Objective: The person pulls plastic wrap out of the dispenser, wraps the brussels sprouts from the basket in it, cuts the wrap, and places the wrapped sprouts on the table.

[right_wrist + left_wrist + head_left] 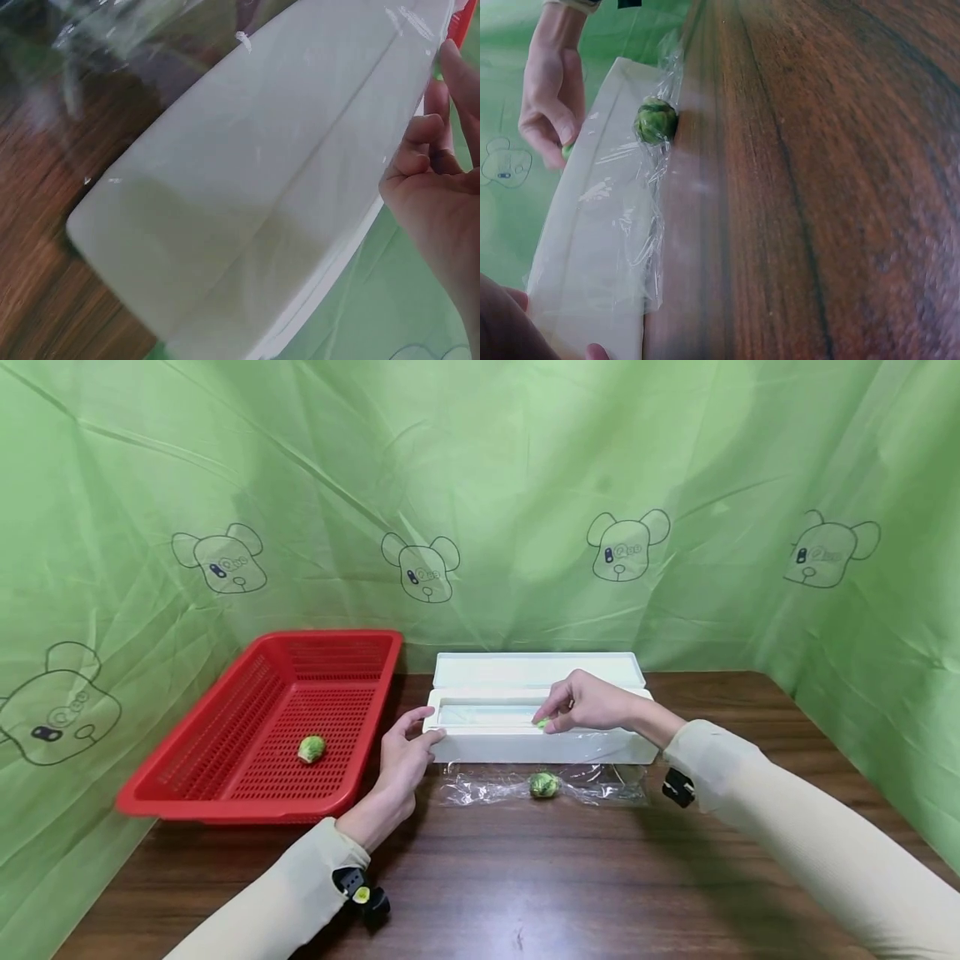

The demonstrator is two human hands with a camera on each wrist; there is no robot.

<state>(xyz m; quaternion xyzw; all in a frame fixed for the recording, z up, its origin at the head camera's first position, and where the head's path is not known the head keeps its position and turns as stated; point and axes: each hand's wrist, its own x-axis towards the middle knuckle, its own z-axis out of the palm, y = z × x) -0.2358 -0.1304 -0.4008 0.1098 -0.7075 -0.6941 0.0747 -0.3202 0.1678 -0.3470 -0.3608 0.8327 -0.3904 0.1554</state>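
A white cling film dispenser [480,748] lies lengthwise on the table with its lid [534,670] raised at the back. My left hand [402,760] grips its left end, the thumb at the front edge and a finger at the top. With thumb and fingers my right hand [592,700] pinches a small bright green slide cutter [542,723] on the dispenser's upper edge. Clear cling film [483,787] hangs over the front onto the table, around a Brussels sprout [544,785]. The left wrist view shows this sprout [655,121] beside the dispenser, under the film.
To the left stands a red perforated basket [390,693] with another Brussels sprout [311,749] on its floor. The brown wooden table [480,877] reaches toward me. Green curtains [510,460] with printed bear heads enclose the back and sides.
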